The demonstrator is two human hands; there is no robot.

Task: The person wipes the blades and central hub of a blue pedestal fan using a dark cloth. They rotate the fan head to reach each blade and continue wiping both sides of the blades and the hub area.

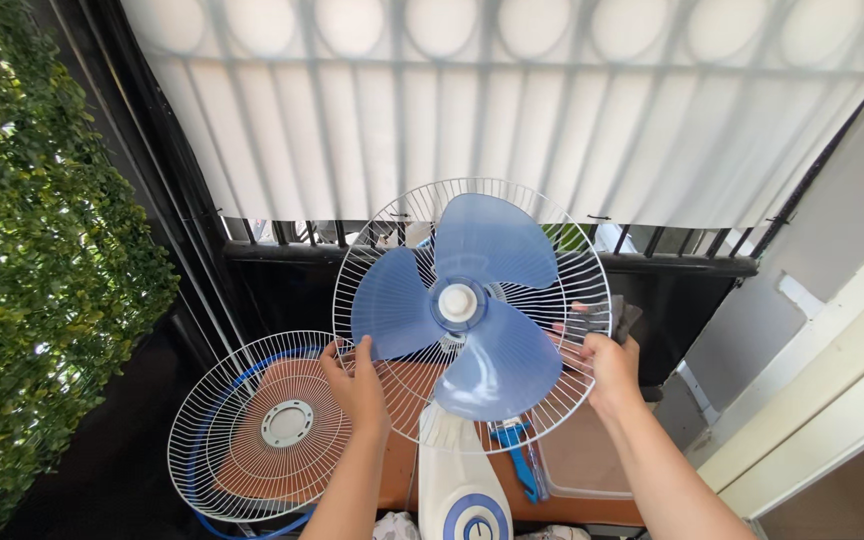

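I see the round white wire rear fan guard (562,250) standing upright on the fan body, its flat face turned toward me, with the three translucent blue plastic blades (457,305) mounted on the hub in front. My left hand (357,385) curls on the guard's lower left rim, my right hand (607,365) grips the right rim; both sit equally near. The detached white wire front grille (257,430) leans low at my left.

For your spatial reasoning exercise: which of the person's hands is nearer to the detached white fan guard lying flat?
Left. The left hand is right beside the detached guard, at its right edge; the right hand is across the fan, on the standing grille's far rim.
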